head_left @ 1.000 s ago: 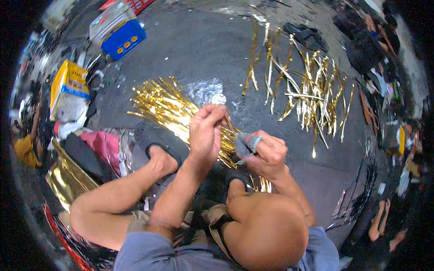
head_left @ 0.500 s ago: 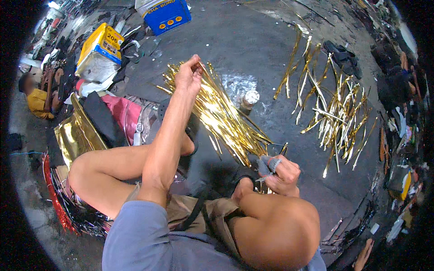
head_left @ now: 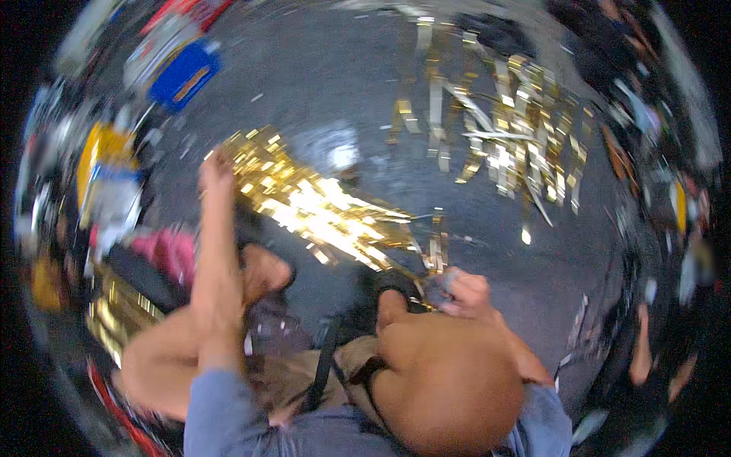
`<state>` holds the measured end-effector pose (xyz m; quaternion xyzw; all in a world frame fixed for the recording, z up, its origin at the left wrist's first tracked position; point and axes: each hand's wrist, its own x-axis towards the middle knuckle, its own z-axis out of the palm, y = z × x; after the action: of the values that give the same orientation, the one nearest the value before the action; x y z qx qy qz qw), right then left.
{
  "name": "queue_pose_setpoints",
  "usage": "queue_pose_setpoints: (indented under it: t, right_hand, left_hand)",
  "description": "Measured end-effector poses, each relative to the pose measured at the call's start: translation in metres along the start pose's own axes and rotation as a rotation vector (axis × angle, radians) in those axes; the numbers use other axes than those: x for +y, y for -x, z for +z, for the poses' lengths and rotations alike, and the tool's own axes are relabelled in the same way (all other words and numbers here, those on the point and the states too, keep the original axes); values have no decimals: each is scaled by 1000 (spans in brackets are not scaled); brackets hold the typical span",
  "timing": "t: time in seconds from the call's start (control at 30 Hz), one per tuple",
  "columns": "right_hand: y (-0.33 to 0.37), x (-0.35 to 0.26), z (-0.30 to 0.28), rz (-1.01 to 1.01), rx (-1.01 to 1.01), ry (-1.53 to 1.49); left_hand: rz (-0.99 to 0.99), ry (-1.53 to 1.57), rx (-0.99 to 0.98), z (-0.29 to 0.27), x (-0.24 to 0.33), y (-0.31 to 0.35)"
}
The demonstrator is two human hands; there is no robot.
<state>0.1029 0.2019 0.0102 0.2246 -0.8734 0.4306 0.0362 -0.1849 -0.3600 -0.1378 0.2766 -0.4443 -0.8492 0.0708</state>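
Note:
A thick bundle of shiny gold strips (head_left: 320, 209) lies slantwise on the dark floor in front of me. My left hand (head_left: 216, 171) is at the bundle's far left end, beside the strip tips. Motion smears its fingers, so their grip does not show. Close to my right knee, my right hand (head_left: 466, 292) is closed round a grey cloth (head_left: 437, 291) at the bundle's near right end. A few gold strips (head_left: 436, 247) run down to that cloth. Whether the fingers also grip the strips is hidden.
A looser spread of gold strips (head_left: 518, 137) lies at the far right. At the left stand a blue box (head_left: 185, 75) and a yellow and blue container (head_left: 106, 164). Pink material (head_left: 164, 255) and a gold sheet (head_left: 122, 312) lie by my left leg.
My view has turned, shifting the scene and blurring it. My left hand has gone from above the bundle to its left side. My right hand stays closed on the grey cloth.

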Motion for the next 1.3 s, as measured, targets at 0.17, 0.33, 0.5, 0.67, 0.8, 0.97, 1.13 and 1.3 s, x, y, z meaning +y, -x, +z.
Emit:
queue_pose_setpoints:
  t: [0.17, 0.33, 0.5, 0.67, 0.8, 0.97, 1.13, 1.3]
  right_hand:
    - [22, 72, -20, 159, -164, 115]
    - [-69, 200, -98, 821, 555, -321]
    - [-122, 321, -164, 929, 359, 365]
    - [-144, 342, -155, 910, 86, 590]
    - [-102, 323, -177, 916, 330, 714]
    - [-39, 182, -155, 909, 569, 746]
    - [50, 38, -57, 869, 698, 524]
    - [77, -2, -17, 1066, 731, 408]
  left_hand:
    - [-37, -356, 371, -7, -11, 23]
    - [602, -1306, 681, 70, -37, 95]
    - [856, -1163, 126, 132, -72, 155]
    - [966, -1130, -297, 189, -74, 226]
    - [891, -944, -644, 251, -117, 288]
    - [-280, -849, -1030, 274, -181, 356]
    - [-685, -578, -1155, 261, -225, 401]
    - [-560, -399, -865, 241, -208, 403]
